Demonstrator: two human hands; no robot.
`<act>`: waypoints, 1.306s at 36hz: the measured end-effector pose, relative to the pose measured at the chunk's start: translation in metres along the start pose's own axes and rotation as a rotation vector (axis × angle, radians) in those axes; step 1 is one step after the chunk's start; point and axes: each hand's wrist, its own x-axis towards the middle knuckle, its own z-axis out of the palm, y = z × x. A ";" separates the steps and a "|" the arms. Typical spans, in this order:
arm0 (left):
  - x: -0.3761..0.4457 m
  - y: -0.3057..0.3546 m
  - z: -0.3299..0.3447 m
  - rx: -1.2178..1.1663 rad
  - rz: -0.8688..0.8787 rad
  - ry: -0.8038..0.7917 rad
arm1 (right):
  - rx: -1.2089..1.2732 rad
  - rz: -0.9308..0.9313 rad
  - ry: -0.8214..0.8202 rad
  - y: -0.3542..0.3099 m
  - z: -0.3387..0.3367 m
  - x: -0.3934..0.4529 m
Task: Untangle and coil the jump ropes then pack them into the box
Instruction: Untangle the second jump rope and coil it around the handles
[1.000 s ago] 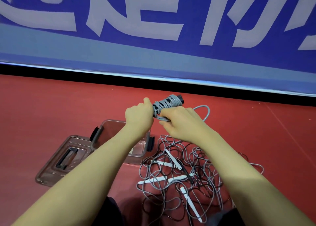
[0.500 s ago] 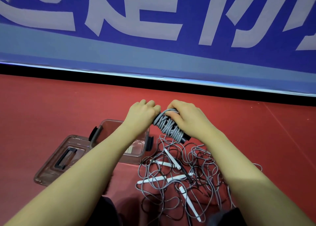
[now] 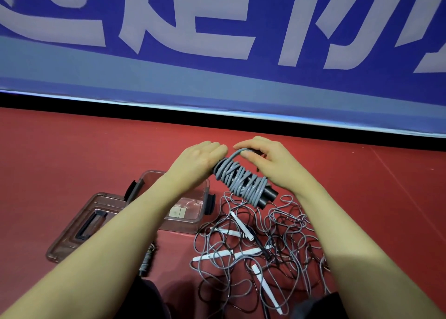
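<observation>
Nearest the camera, both bare forearms reach forward over the red floor, with dark clothing at the bottom edge. Between them lies a loose tangle of grey jump ropes spread on the floor, with several white handles crossing through it. To its left, just beside the left forearm, a second bundle of grey cord wound on a dark handle lies on the floor, partly hidden by that arm. Further out on the left sits the clear box, open, with black latches on its sides, and its clear lid lies flat just left of it. Above the tangle, held off the floor, is the coiled rope: grey cord wound around black handles, tilted with its lower end toward the right. The left hand has its grip curled round the upper end of the coil. The right hand pinches the free end of the cord at the top between thumb and fingertips. Beyond the hands stands a blue banner with large pale lettering.
</observation>
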 end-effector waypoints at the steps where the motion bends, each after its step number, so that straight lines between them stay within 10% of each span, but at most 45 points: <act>1: 0.000 0.002 -0.002 -0.035 -0.036 -0.009 | 0.017 0.001 0.021 0.000 0.000 0.001; 9: 0.010 0.026 -0.006 -0.499 -0.565 0.117 | -0.101 0.014 0.204 0.008 0.018 0.009; 18: 0.023 0.025 0.007 -0.661 -0.921 0.139 | -0.311 0.077 -0.031 0.003 0.036 0.013; 30: 0.016 0.020 0.011 -0.226 -0.990 -0.092 | -0.455 -0.004 -0.233 -0.007 0.045 0.009; 38: 0.012 0.016 0.015 0.308 -0.789 -0.487 | -0.882 -0.229 -0.148 -0.014 0.053 0.002; 47: 0.010 0.014 0.011 0.394 -0.597 -0.528 | -0.836 -0.258 0.124 -0.007 0.059 0.001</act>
